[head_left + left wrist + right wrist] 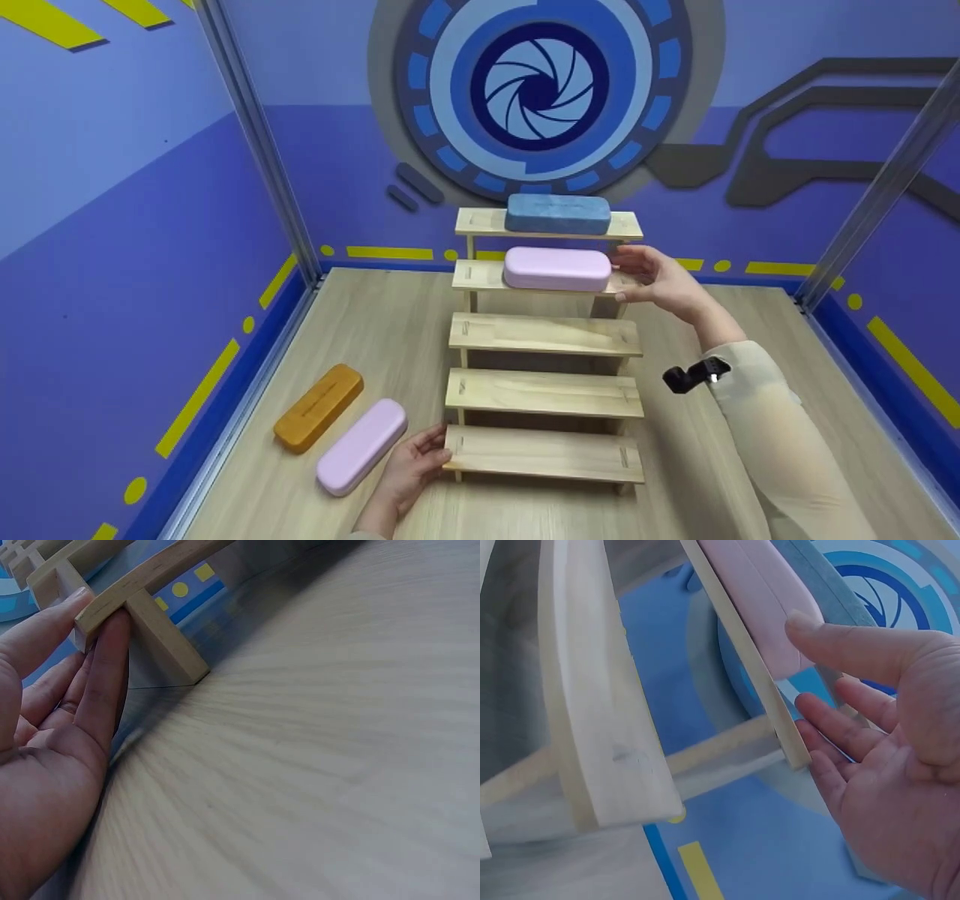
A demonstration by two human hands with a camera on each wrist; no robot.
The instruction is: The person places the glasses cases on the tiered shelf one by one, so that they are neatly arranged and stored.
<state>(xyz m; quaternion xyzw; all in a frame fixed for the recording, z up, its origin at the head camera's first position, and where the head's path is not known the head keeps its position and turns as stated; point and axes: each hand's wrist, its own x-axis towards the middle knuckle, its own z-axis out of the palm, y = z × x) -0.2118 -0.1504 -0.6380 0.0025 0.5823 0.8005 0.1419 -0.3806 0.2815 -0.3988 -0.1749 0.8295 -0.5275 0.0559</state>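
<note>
A stepped wooden display stand rises in the middle of the head view. At its lowest shelf, my left hand pinches the left end; in the left wrist view the thumb lies on the board and the fingers beneath it. My right hand is at the right end of the second shelf from the top, fingers loosely spread. A pink glasses case lies on that shelf, close to the right thumb in the right wrist view. On the top shelf lies a blue glasses case.
Left of the stand, an orange glasses case and a second pink glasses case lie slanted on the wood-grain table. Blue-purple printed panels enclose the back and both sides, with metal posts at the corners.
</note>
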